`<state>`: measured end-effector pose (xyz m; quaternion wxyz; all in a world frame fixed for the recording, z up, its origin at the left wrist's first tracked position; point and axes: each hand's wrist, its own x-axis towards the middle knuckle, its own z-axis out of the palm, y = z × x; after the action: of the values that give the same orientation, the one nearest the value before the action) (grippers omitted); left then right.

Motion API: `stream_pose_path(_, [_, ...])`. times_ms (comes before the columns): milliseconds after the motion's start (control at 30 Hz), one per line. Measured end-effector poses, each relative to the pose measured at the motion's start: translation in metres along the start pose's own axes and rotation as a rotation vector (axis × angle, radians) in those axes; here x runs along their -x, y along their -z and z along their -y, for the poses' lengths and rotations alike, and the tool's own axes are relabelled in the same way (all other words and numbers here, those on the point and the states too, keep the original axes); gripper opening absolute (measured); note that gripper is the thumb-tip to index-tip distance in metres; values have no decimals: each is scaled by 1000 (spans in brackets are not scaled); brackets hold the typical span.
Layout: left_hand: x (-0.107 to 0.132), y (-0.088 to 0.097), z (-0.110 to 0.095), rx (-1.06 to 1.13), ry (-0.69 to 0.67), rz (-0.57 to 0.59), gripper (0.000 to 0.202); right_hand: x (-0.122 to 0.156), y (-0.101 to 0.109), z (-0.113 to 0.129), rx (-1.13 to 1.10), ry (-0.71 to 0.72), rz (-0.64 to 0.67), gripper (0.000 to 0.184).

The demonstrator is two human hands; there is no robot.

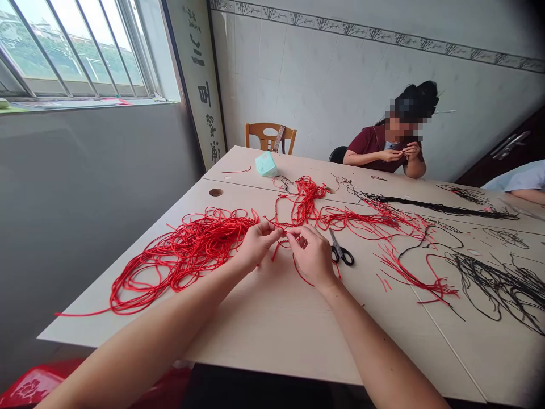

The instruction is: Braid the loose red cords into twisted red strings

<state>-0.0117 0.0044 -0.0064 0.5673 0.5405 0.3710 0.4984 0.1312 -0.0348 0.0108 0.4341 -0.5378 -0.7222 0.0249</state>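
Red cord (183, 255) | left hand (255, 245), right hand (313, 255): grips pinching it | banner (198, 85) (Chinese characters)

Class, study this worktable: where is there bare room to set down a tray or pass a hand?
Bare tabletop lies below the left hand and right hand, between the forearms. Another patch lies by the round hole, beyond the red cord. It is crowded mid-table around the scissors and rightward over the black cords.

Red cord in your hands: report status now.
Left hand and right hand both gripping the red cord. Loose red cord pile beside left hand. Black-handled scissors right of right hand, not in the way.
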Motion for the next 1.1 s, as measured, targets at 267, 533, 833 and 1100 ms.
stream_pose_path(267, [2,1,-1,-40,-8,23,25,-2,4,-5,46,79,34,13])
stream_pose_path(533, [2,1,-2,-11,23,-27,23,0,3,-2,144,140,86,12])
stream_pose_path(833, [5,-3,-13,-35,44,23,25,-4,3,-8,-65,-21,37,7])
stream_pose_path(1100, [4,0,-12,-44,45,105,24,-5,3,-11,-198,-109,91,11])
